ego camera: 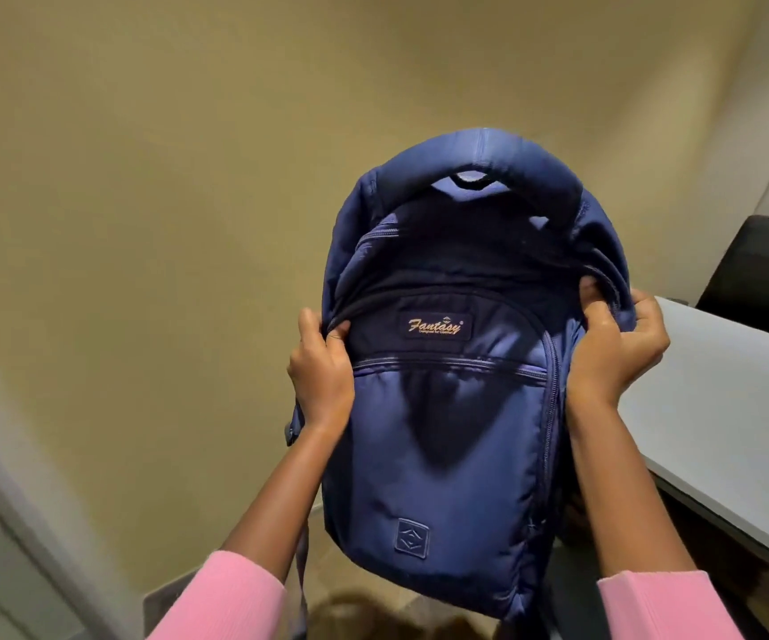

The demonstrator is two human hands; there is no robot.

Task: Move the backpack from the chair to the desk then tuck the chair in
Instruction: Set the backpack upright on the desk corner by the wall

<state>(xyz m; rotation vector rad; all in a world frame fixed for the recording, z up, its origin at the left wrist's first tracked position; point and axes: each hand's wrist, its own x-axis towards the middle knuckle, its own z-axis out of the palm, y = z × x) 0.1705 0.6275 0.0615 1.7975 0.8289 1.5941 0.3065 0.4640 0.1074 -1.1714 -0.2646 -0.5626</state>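
Between both sets of fingers, up in the air against a plain tan wall (165,177): the backpack (456,431), navy fabric, front face toward the camera, top loop uppermost. Off to the outside of the right hand (613,353), near but not touching: the desk (724,408), pale-topped with a dark edge. Beyond that, past the right fingertips: a dark panel (766,270), possibly a screen, hard to tell. Chair not clearly in view; only blurred dark shapes under the bag.

Left hand (322,376) clenched on a pinch of cloth at the bag's left flank, fingers (334,334) curled into the seam beside the upper pocket. Right hand clamped likewise on the right flank, bunching the fabric by the side zip. Both hands loaded, neither released.

Handling, as a judgement: soft and floppy, sagging and creasing between the two grips, so probably lightly filled and not heavy. Woven cloth, not slippery, nothing fragile showing. Fabric pinches likely to let the body swing; the padded top loop (470,177) or the shoulder straps probably a firmer hold, with a palm under the base for the set-down.

Smaller details: arched zip lines across the front, a stitched "Fantasy" label (434,326) level with the left fingers, a small square diamond patch (412,538) low on the front panel, well below both grips. Pink sleeves (235,598) at both wrists.
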